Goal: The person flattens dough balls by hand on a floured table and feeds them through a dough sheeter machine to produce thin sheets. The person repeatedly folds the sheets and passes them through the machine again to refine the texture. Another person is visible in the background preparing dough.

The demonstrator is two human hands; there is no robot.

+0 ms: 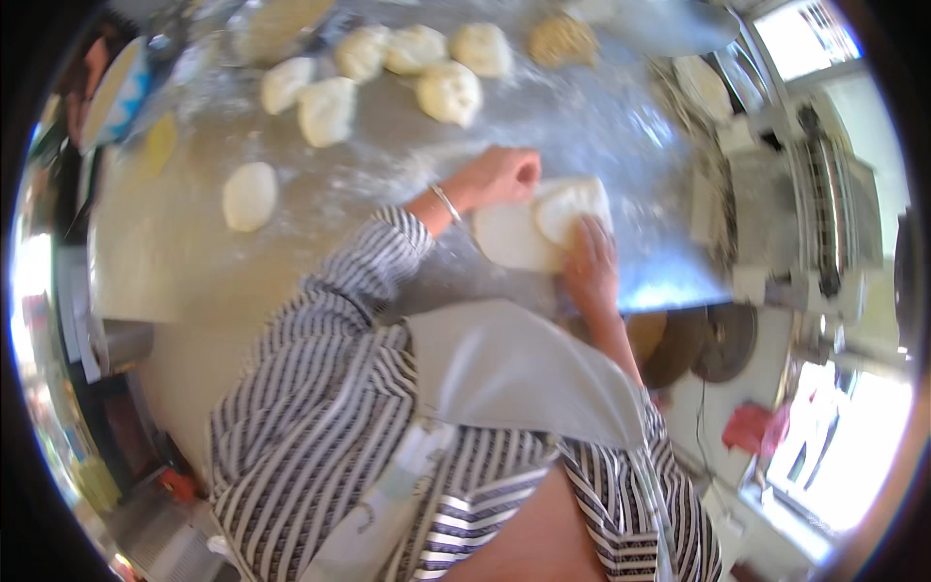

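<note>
On the floured metal worktop [407,269] before me lies a flat sheet of pale dough [509,236], its right part folded over on itself. My left hand [502,174], with a bracelet at the wrist, is curled at the sheet's upper left edge; whether it grips the dough is hard to tell. My right hand [595,265] rests on the folded part at the lower right, fingers pointing up and laid over the dough. A smooth oval dough piece [250,196] sits apart to the left. Several dough lumps [449,93] lie farther back.
A brown crumbly mound [564,41] is at the back, near a large metal sheet or tray [669,28]. A blue and white bowl [120,94] stands at the far left. A machine with a roller [825,196] stands right of the worktop. Another person's arm shows at the upper left.
</note>
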